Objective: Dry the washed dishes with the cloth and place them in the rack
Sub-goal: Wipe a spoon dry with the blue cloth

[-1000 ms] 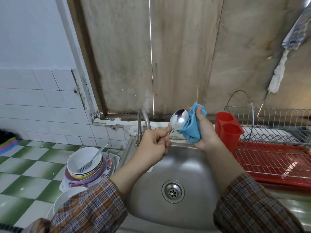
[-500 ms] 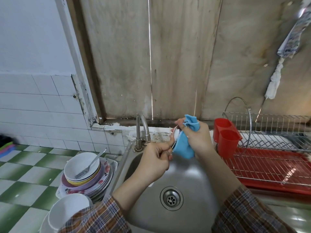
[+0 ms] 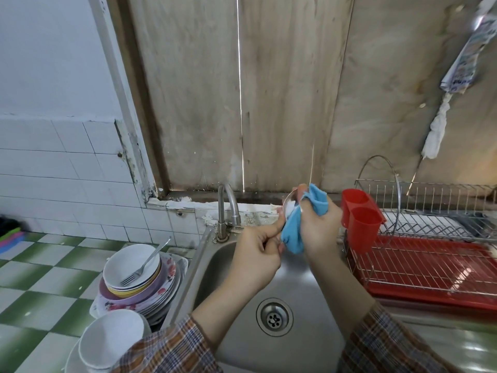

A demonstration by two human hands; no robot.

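One spoon (image 3: 289,204) in left hand (image 3: 257,255); right hand (image 3: 319,228) pinches cloth (image 3: 292,234) round it.

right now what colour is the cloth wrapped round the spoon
Light blue; the cloth shows clearly in the head view, the only one.

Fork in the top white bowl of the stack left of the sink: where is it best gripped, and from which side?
Grip the fork by the upper end of its handle, coming from above on the sink side. The handle leans over the far rim of the bowl with air beneath it, while the tines rest inside it, hard to pinch.
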